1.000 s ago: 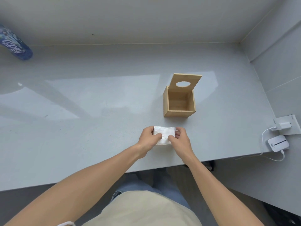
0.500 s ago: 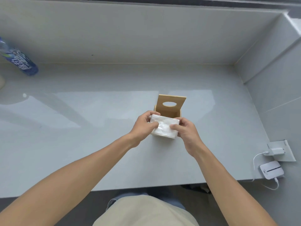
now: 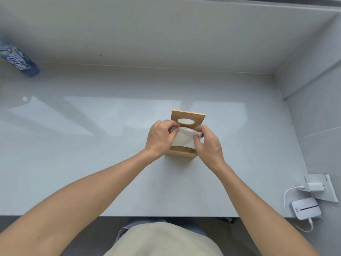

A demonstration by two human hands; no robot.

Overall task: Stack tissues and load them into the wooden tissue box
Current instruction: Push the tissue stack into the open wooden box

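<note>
A small wooden tissue box (image 3: pixel 181 154) stands on the grey counter, its lid (image 3: pixel 188 118) with an oval hole tipped up at the back. A white stack of tissues (image 3: pixel 184 138) hangs over the box's open top, tilted, its far end lower. My left hand (image 3: pixel 160 138) grips the stack's left side and my right hand (image 3: pixel 207 143) grips its right side. Both hands hide most of the box's rim, so I cannot see how deep the stack sits.
A blue labelled bottle (image 3: pixel 18 61) lies at the far left by the back wall. At the right edge a white charger (image 3: pixel 313 187) sits in a wall socket, with a white device (image 3: pixel 306 208) and cable below it. Walls close off the back and right.
Both hands lifted the tissue stack from the counter's front edge and carried it forward onto the open box top. The view has tilted with the head.
</note>
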